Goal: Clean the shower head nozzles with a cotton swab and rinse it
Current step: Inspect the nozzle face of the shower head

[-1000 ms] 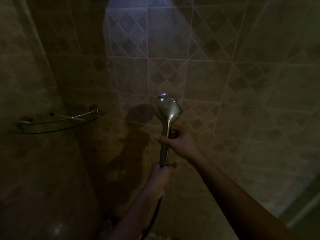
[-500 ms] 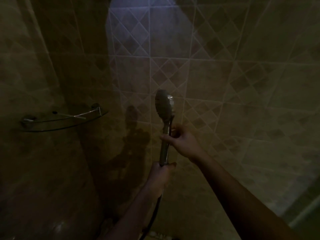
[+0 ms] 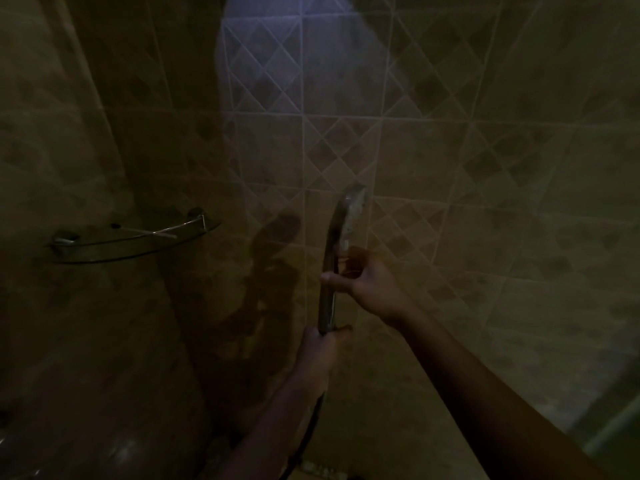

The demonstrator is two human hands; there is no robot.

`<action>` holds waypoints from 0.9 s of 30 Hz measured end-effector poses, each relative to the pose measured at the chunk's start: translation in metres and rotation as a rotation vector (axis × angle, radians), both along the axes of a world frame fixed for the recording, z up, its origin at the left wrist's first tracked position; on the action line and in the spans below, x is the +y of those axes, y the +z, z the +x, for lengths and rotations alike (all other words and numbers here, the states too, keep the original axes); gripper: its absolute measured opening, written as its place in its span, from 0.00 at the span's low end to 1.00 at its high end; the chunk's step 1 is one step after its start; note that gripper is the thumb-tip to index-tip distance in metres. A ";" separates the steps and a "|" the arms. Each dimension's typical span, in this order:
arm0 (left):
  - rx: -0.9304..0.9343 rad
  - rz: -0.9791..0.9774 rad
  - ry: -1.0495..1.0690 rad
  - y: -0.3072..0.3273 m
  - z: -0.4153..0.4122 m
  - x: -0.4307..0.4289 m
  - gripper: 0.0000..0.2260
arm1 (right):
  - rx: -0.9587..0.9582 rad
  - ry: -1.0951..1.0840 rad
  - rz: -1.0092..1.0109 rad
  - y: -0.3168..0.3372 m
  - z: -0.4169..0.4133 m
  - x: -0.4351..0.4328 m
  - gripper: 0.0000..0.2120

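Observation:
A chrome hand shower head stands upright in front of the tiled wall, seen edge-on with its nozzle face turned to the right. My left hand grips the bottom of its handle, where the dark hose hangs down. My right hand holds the neck just under the head, thumb across the handle. No cotton swab shows in either hand; the light is very dim.
A curved glass corner shelf with a metal rail hangs on the left wall, with a thin stick-like thing lying on it. Beige diamond-pattern tiles cover the walls. A pale door frame edge shows at the lower right.
The shower head has been turned about its handle from facing me to edge-on, nozzle face now to the right. Both hands kept their grip in nearly the same place.

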State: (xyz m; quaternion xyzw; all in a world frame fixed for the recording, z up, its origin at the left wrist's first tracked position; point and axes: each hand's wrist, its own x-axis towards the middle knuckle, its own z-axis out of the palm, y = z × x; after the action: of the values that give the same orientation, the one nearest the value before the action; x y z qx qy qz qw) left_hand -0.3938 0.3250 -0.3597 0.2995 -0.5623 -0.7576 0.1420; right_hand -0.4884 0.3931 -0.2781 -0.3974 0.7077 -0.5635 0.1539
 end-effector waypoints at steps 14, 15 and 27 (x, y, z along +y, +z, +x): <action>-0.036 0.000 0.043 0.001 0.002 0.006 0.08 | -0.166 0.049 -0.048 -0.001 0.006 -0.004 0.05; -0.038 -0.006 0.049 0.001 0.002 0.006 0.07 | -0.183 0.060 -0.038 -0.001 0.007 -0.004 0.07; -0.028 -0.028 0.029 0.011 0.012 0.006 0.08 | -0.276 0.113 -0.057 -0.002 0.009 0.000 0.13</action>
State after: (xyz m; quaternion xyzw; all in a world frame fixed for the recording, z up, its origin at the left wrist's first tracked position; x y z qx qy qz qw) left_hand -0.3817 0.3308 -0.3490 0.3159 -0.5704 -0.7434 0.1492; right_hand -0.4798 0.3927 -0.2797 -0.3594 0.6401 -0.6231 0.2699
